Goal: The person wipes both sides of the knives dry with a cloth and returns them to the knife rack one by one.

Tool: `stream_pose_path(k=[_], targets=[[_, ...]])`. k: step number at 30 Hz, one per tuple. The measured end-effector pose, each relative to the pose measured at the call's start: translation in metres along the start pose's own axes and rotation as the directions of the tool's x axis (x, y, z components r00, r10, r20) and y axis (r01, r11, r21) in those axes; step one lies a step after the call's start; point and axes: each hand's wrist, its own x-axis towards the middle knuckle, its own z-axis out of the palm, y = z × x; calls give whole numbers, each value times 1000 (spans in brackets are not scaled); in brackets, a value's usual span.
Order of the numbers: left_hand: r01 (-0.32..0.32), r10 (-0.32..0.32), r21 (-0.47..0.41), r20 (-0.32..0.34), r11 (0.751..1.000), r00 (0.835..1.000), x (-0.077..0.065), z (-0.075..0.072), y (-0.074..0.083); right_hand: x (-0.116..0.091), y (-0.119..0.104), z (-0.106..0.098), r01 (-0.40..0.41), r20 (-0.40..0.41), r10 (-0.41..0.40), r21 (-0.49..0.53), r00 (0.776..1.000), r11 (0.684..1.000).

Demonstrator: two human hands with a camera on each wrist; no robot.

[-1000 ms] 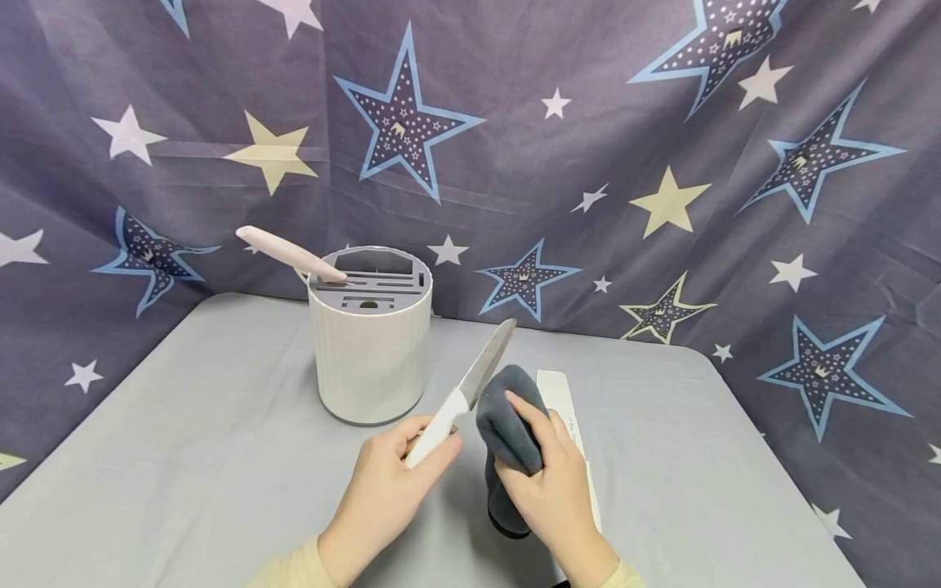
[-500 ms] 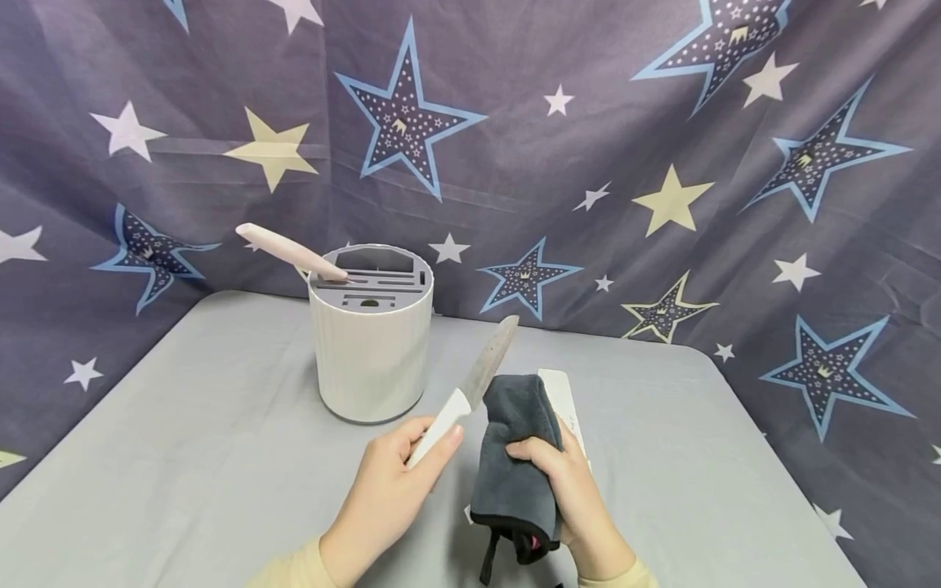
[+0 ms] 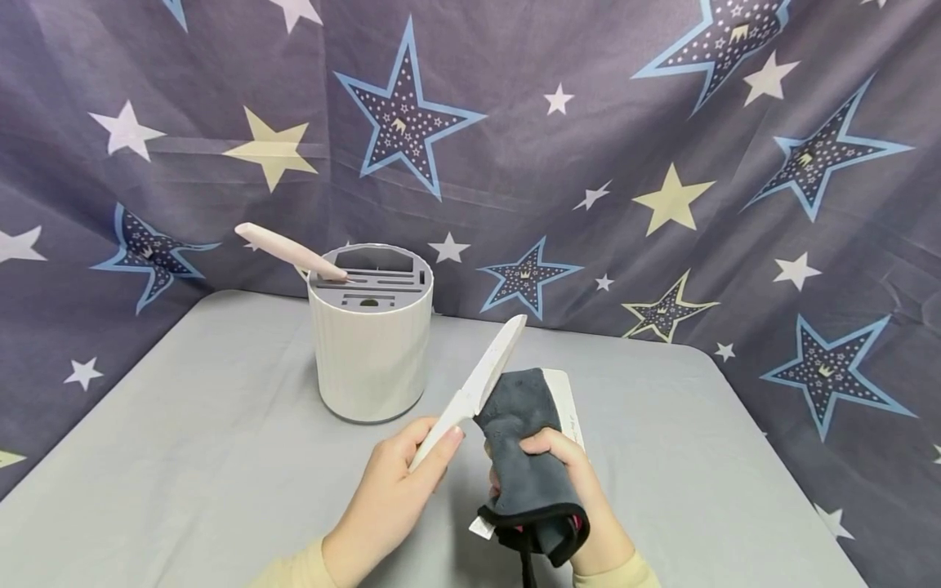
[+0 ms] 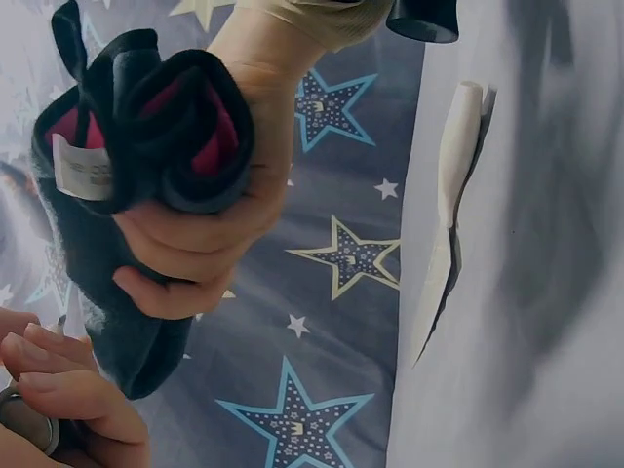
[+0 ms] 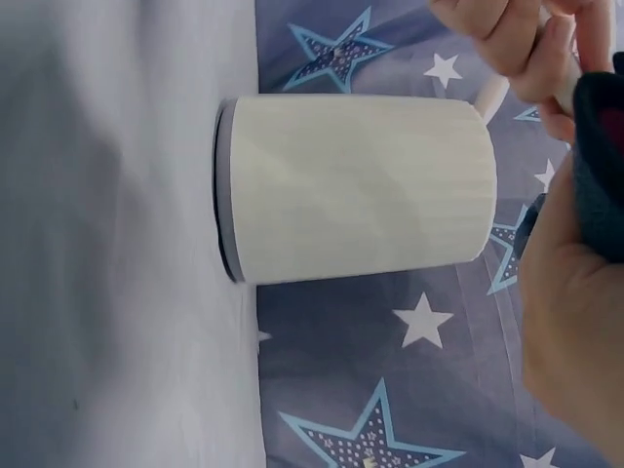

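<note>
In the head view my left hand [image 3: 393, 482] grips the white handle of a kitchen knife [image 3: 485, 371], its blade pointing up and away to the right. My right hand [image 3: 588, 490] holds a folded dark grey cloth [image 3: 525, 457] with black trim, thumb on top and fingers wrapped beneath. The cloth's upper end lies right along the blade's lower edge near the handle. From the left wrist view, the cloth's pink inside and white tag show at its open end. My left hand's fingers [image 4: 68, 390] appear at the lower left there, the blade mostly hidden.
A cream knife block [image 3: 371, 351] with a slotted grey top stands at the back left, a pink-handled knife [image 3: 290, 251] leaning from one slot. Another white knife [image 4: 453, 175] lies on the grey table [image 3: 220, 457], partly hidden behind the cloth in the head view. A star-patterned curtain [image 3: 551, 163] hangs behind.
The cloth has been turned and refolded in my right hand, its trimmed end now toward me and its top against the knife. The blade has rolled slightly and looks brighter.
</note>
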Motion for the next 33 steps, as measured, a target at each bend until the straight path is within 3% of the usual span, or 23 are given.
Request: stream_pose_path(k=[2,6,10,15,23,29,33], targets=[[4,-4,8,-1,1000,1000,0,0,0,-5,-1,21,48,-56,-48,-10,997,999],[12,-12,12,8,1000,1000,-2,2,1,-10,-7,44,35,-110,-34,5,993,999],[33,-33,1,38,999,999,-2,3,1,-10,-11,54,18,-30,-16,74,999,997],[47,-46,-1,90,999,995,-1,6,-2,-7,-10,52,10,58,-16,109,998,994],[36,-39,29,131,999,991,1,7,-7,-6,-5,44,28,111,-40,109,993,994],[25,-33,65,134,998,990,3,7,-10,-8,-7,44,-4,40,1,91,999,996],[30,-41,85,127,996,991,4,7,-11,-7,-8,45,-4,48,-1,108,999,994]])
